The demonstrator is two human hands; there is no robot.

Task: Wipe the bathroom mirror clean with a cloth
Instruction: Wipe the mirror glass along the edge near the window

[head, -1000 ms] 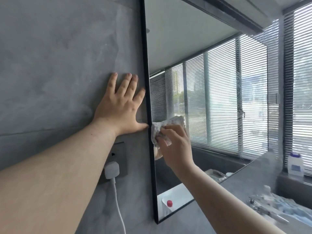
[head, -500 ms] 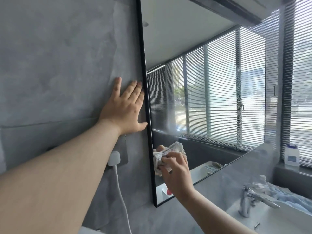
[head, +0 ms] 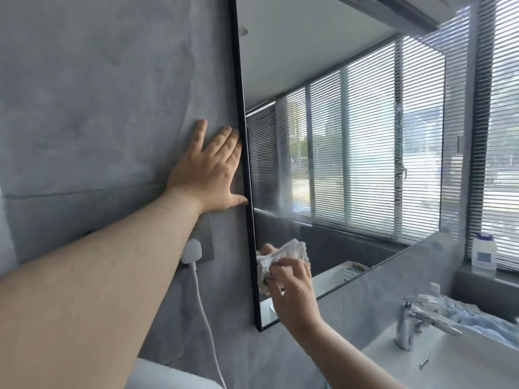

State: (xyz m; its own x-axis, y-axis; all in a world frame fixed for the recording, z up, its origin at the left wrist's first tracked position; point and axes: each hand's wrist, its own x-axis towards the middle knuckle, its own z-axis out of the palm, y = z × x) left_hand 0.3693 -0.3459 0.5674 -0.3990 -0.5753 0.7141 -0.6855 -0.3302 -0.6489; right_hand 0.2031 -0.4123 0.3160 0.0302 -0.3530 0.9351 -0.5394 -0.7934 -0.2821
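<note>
A large black-framed mirror (head: 337, 136) hangs on the grey wall and reflects slatted window blinds. A hazy streak runs down the glass near its left side. My right hand (head: 295, 293) grips a bunched white cloth (head: 276, 262) and presses it against the mirror's lower left corner, close to the frame. My left hand (head: 210, 172) lies flat on the wall with straight fingers, its thumb and fingertips touching the mirror's left frame edge.
A white plug (head: 191, 251) with a cable hanging down sits in a wall socket below my left hand. At the lower right are a white basin (head: 449, 366) and chrome tap (head: 415, 318). A white bottle (head: 483, 251) stands on the window ledge.
My right hand has carried the cloth downward along the mirror's left edge, from about mid-height to near the bottom corner. My left hand stays flat on the wall.
</note>
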